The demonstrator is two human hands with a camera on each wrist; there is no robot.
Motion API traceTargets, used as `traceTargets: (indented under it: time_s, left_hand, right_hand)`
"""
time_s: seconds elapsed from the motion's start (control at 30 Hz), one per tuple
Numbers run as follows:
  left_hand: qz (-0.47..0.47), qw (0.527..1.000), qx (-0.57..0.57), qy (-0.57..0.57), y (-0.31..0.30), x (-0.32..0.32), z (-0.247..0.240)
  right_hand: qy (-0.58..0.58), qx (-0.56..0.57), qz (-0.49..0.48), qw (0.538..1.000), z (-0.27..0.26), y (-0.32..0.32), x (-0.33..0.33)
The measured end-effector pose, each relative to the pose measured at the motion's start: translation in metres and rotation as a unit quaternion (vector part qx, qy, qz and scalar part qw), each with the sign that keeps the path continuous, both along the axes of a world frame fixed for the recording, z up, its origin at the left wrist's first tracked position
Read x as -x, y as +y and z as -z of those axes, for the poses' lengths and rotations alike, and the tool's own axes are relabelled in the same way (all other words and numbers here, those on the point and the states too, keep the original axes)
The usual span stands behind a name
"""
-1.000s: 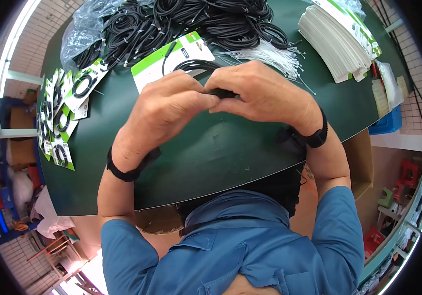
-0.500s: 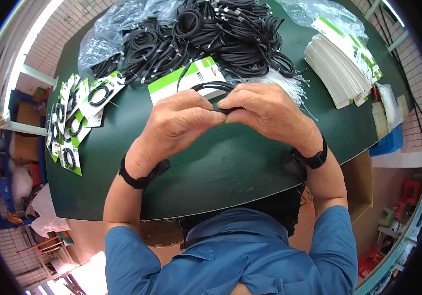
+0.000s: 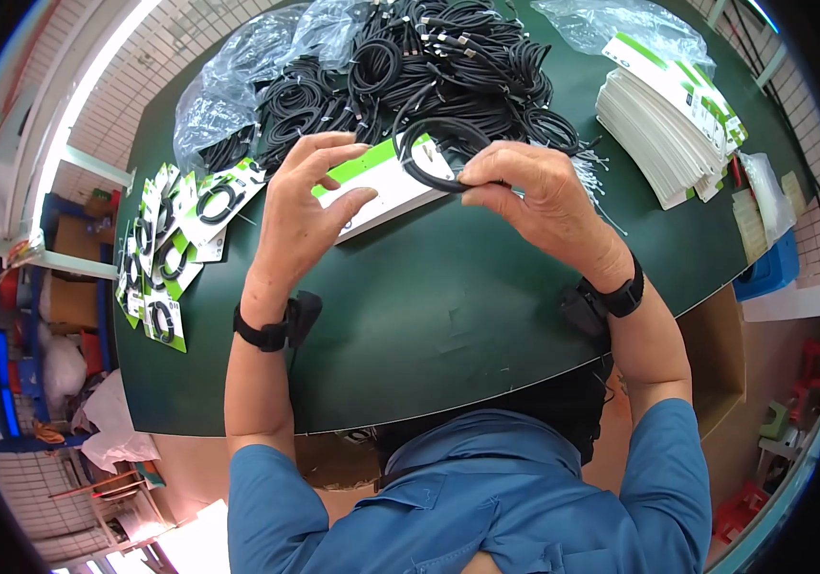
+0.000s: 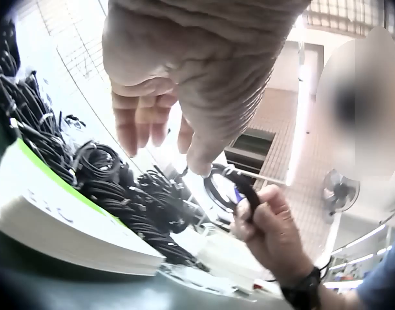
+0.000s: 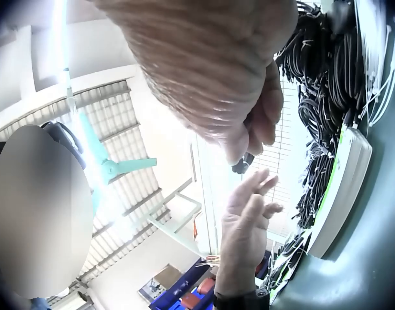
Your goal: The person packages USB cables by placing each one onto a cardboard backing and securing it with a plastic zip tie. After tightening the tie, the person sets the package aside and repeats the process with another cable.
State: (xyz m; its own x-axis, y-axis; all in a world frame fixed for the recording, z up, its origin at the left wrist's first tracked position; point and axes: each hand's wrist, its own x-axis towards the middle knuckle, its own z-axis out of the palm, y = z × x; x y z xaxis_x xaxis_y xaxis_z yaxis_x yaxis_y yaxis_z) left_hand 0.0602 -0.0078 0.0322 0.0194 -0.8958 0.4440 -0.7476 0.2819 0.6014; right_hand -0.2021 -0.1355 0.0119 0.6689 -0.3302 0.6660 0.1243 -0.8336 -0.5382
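Observation:
My right hand (image 3: pixel 544 196) pinches a coiled black cable (image 3: pixel 434 180) between thumb and fingers, holding the loop up over the table. In the left wrist view the same coil (image 4: pixel 249 194) shows in the right hand, raised in front of the left palm. My left hand (image 3: pixel 300 206) is free of the coil, thumb and fingers spread apart, to its left. Between and behind the hands lies a stack of white and green cards (image 3: pixel 371 198); the left fingertips overlap its left end in the head view.
A large heap of coiled black cables (image 3: pixel 438 72) covers the back, with clear plastic bags (image 3: pixel 228 105) beside it. White cable ties (image 3: pixel 596 182) lie right of the heap. Cards with cables attached (image 3: pixel 166 330) pile up at left; a tall card stack (image 3: pixel 654 139) stands at right.
The left hand has let go of the cable and moved left, its fingers spreading. The right hand has kept the coil and lifted it, so its full loop shows. The head view has shifted slightly.

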Motion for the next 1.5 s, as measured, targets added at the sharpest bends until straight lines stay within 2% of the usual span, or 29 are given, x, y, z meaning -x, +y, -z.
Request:
traceTargets:
  time_s: [0.03,0.07,0.17,0.3,0.6,0.7,0.73,0.83,0.93,1.0,1.03,1.1,1.2,1.3,1.33,1.43,1.5]
  left_hand:
    - [-0.045,0.998,-0.049,-0.018,-0.001,-0.005,0.005]
    - [-0.042,0.998,-0.051,-0.019,-0.002,-0.009,0.014]
    - [-0.076,0.979,-0.083,-0.172,-0.005,-0.017,0.040]
    - [-0.070,0.972,-0.094,-0.203,-0.008,-0.024,0.047]
    - [-0.063,0.973,-0.129,-0.179,-0.007,-0.029,0.036]
    - [-0.072,0.982,-0.156,-0.076,-0.003,-0.027,0.020]
    - [-0.075,0.982,-0.155,-0.075,-0.003,-0.031,0.022]
    - [-0.014,0.994,0.000,-0.106,-0.007,-0.041,0.029]
    - [-0.074,0.984,0.071,-0.149,0.000,-0.023,0.013]
    - [-0.101,0.976,0.103,-0.165,0.009,-0.006,-0.004]
    - [-0.073,0.974,0.081,-0.198,0.015,0.003,-0.012]
    - [-0.016,0.965,0.038,-0.259,0.024,0.018,-0.022]
    - [0.025,0.965,-0.012,-0.260,0.031,0.047,-0.018]
    - [0.048,0.962,-0.061,-0.261,0.037,0.054,-0.004]
    - [0.050,0.959,-0.080,-0.267,0.036,0.053,0.001]
    - [0.050,0.959,-0.099,-0.262,0.039,0.050,0.008]
    - [0.051,0.966,-0.089,-0.239,0.041,0.049,0.011]
  right_hand:
    - [-0.009,-0.006,0.005,1.000,-0.001,0.000,0.001]
    - [-0.017,-0.013,0.009,1.000,-0.001,0.000,0.001]
    - [-0.024,-0.015,0.016,0.999,0.001,-0.001,0.001]
    - [-0.022,-0.006,0.018,1.000,0.005,-0.001,0.000]
    - [-0.029,-0.020,0.017,0.999,0.007,-0.002,0.000]
    - [-0.029,-0.024,0.011,0.999,0.007,-0.002,0.000]
    - [-0.030,-0.026,0.010,0.999,0.006,-0.001,0.000]
    - [-0.044,-0.034,0.010,0.998,0.004,-0.001,-0.001]
    - [-0.071,-0.051,0.018,0.996,0.001,0.001,0.001]
    - [-0.138,-0.168,0.041,0.975,-0.001,0.004,0.003]
    - [-0.169,-0.226,0.055,0.958,-0.001,0.005,0.005]
    - [-0.178,-0.247,0.042,0.952,-0.005,0.004,0.006]
    - [-0.192,-0.304,0.016,0.933,-0.005,0.007,0.007]
    - [-0.069,-0.175,0.017,0.982,-0.001,0.015,0.002]
    - [-0.064,-0.177,0.012,0.982,0.001,0.016,-0.001]
    - [0.008,-0.047,0.001,0.999,0.012,0.023,-0.011]
    - [0.003,-0.046,0.011,0.999,0.020,0.024,-0.016]
